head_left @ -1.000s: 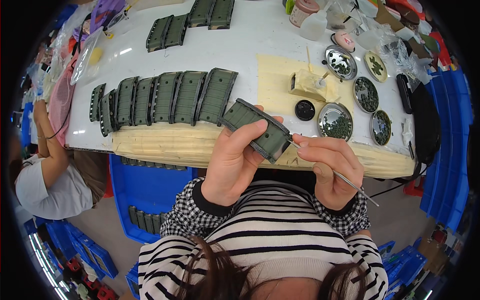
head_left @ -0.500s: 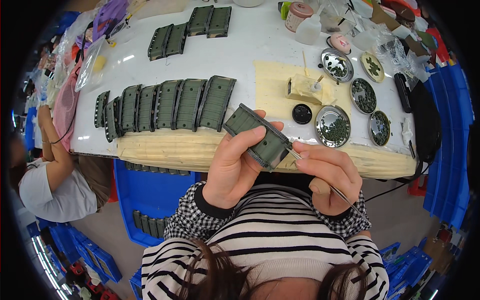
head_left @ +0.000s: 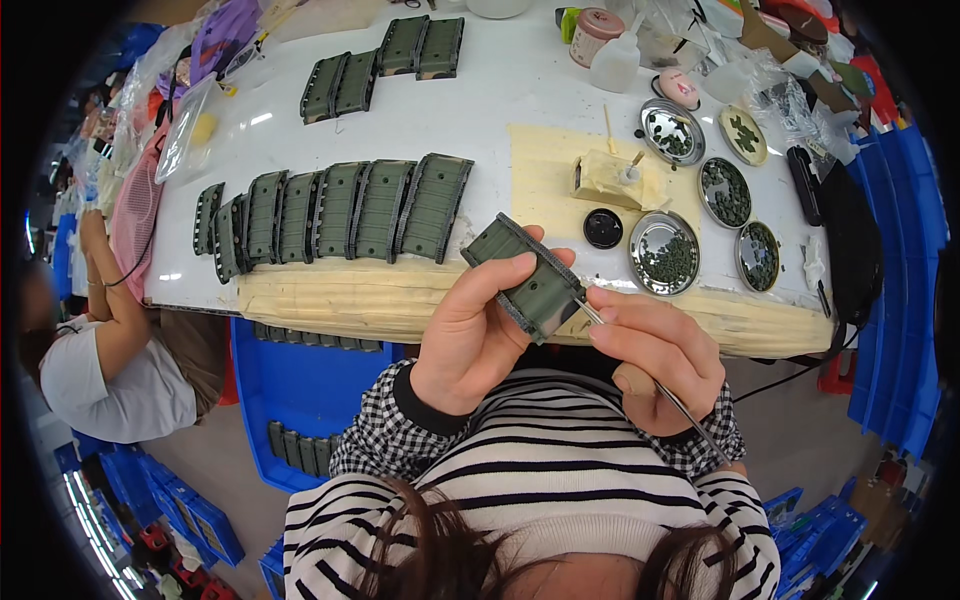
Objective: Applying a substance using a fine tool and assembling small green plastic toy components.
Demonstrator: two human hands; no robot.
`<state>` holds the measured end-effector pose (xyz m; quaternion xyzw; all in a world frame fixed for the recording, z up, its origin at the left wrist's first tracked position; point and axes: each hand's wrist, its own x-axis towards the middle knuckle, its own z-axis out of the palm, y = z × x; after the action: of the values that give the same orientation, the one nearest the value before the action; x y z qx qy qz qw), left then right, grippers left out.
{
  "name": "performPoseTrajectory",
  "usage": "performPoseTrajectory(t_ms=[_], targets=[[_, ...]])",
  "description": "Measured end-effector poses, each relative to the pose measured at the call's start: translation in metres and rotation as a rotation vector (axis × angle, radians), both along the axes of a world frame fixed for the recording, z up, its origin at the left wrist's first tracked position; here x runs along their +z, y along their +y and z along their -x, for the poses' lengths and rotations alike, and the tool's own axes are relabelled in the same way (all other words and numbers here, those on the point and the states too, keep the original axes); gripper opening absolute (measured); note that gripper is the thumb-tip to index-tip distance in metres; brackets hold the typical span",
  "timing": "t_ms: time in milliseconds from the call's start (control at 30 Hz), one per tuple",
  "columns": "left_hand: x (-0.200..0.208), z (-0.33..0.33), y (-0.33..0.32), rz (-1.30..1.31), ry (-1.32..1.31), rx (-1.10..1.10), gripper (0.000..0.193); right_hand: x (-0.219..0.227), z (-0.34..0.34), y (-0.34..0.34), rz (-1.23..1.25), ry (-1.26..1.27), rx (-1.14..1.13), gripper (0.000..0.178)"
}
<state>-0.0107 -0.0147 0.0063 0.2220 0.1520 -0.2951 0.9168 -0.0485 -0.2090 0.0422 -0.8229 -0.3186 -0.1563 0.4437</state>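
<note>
A curved dark-green panel [head_left: 538,306] with ridged, dark side edges is held up in front of my chest. My left hand [head_left: 455,345] is closed on it, thumb across its face and fingers behind. Slim metal tweezers [head_left: 682,408] lie in my right hand [head_left: 662,352], pinched between thumb and fingers. Their tip meets the panel's lower right corner; whether they grip a small piece there I cannot make out. Beyond the panel, several like panels [head_left: 383,210] stand side by side in a row on the white table [head_left: 420,115].
Round metal dishes [head_left: 665,252] of small dark-green pieces sit at the right, near a black round pot [head_left: 603,228] and a tape-covered block [head_left: 610,180]. More panels [head_left: 420,45] lie farther back. Below the table is a blue crate [head_left: 300,400]. At the left sits another person [head_left: 115,385].
The panel's upper end has swung slightly to the right in my left hand. The tweezers stay at its lower right corner.
</note>
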Motion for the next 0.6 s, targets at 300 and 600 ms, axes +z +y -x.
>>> performPoseTrajectory(t_ms=[300,600], targets=[[0.0008,-0.001,0.0011,0.034,0.013,0.015,0.034,0.0073,-0.0034,-0.0001,0.067,-0.047,0.045,0.034],[-0.0046,-0.0023,0.0016,0.055,0.005,-0.017,0.034,0.0074,-0.0071,-0.005,0.104,-0.072,0.081,0.033]])
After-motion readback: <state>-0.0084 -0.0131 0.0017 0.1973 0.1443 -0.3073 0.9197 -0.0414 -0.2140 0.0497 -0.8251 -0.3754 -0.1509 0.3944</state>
